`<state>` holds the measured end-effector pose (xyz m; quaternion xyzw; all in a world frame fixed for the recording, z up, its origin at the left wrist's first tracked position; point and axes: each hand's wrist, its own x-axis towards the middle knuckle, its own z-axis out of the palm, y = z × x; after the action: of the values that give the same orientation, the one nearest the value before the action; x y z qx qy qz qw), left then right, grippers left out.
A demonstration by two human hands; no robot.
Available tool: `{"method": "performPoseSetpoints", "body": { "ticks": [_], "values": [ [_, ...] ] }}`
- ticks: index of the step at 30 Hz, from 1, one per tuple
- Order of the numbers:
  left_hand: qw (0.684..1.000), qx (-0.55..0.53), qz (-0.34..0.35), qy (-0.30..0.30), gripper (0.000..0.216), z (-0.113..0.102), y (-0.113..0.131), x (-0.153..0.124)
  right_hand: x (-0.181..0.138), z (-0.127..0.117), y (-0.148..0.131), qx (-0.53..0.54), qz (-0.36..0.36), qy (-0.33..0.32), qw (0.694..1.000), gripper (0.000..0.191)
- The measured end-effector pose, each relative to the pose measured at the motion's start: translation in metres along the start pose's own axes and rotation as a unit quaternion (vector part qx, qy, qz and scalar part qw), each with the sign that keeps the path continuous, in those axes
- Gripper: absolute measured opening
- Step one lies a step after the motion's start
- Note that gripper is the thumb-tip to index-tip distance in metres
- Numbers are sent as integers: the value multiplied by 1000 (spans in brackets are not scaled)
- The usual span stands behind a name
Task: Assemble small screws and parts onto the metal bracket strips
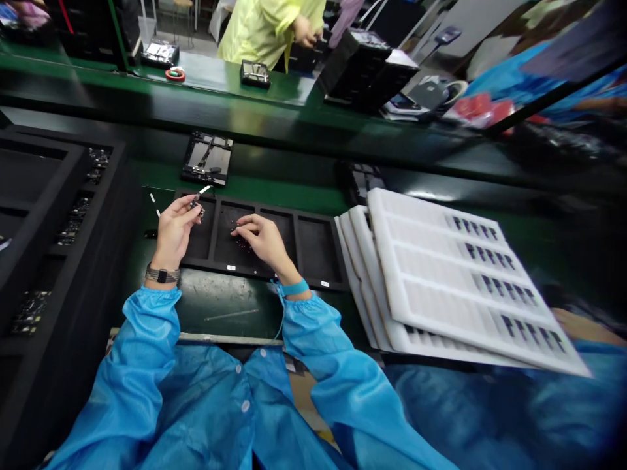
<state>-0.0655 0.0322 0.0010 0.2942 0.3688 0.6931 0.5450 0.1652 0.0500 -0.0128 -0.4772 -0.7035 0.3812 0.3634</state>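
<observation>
My left hand (172, 236) is closed in a pinch on a small electronic part (197, 207), which looks like a little circuit board with a white strip sticking out at its top. Below both hands lies a black foam tray (255, 269) divided into compartments. My right hand (264, 243) is over its second compartment, thumb and fingertips pressed together. Whatever those fingertips hold is too small to make out. Several tiny pinkish-white specks (242, 244) show in the compartment under them.
Behind the tray lies an opened device (208, 158). Stacked white foam trays (441, 261) with rows of dark parts lean at the right. Black foam trays (98, 228) with circuit boards (32, 312) stand at the left. Across the bench is a person in yellow (269, 29); another person's blue sleeve (600, 365) is at right.
</observation>
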Motion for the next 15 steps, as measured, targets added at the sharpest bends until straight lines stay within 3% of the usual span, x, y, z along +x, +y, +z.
{"method": "performPoseSetpoints", "body": {
  "ticks": [8,15],
  "values": [
    [998,65,-4,-22,27,16,-8,-11,-12,6,0,88,-17,9,996,14],
    [989,128,-68,-25,29,31,-12,-24,-24,6,-16,82,-30,4,996,19]
  ]
}}
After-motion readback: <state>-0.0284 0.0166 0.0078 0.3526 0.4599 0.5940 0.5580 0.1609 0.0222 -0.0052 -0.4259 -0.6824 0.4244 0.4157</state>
